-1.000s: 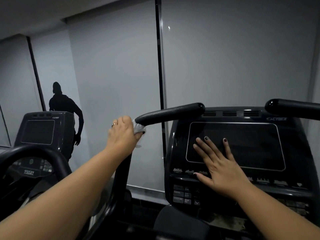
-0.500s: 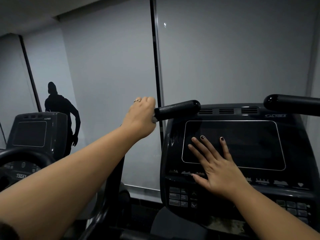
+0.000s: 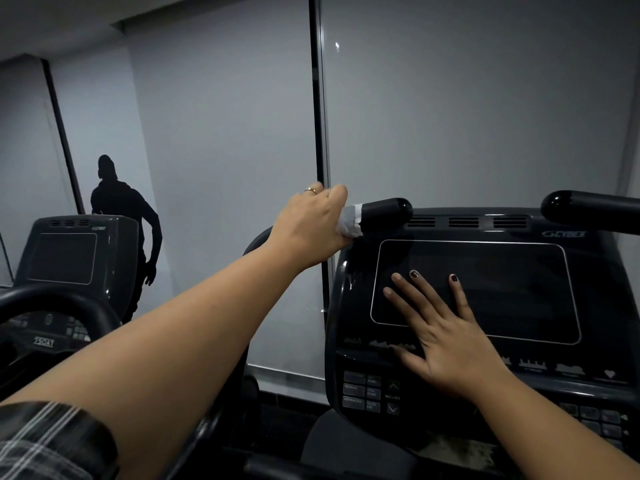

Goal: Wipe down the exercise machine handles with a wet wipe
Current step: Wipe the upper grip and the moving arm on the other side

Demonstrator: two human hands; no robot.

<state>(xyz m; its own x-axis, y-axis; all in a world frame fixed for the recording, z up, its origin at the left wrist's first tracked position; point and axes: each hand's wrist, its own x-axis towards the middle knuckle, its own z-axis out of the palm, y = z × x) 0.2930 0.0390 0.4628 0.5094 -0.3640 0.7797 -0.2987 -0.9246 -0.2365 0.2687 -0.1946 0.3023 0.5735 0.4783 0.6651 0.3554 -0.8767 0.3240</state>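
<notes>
My left hand is wrapped around the black left handle of the exercise machine, close to its rounded tip, with a white wet wipe pressed between palm and bar. A strip of the wipe shows at the fingers. My right hand lies flat with fingers spread on the machine's dark console, over the screen's lower left corner. The black right handle sticks out at the upper right, untouched.
A second machine with its own console and curved black bar stands to the left. Grey blinds and a dark vertical window post fill the background. A dark figure silhouette marks the left wall. Button pads sit under the screen.
My left hand slid the wipe up along the left handle from its lower bend toward the tip. My right hand stayed flat on the console. The view shifted slightly.
</notes>
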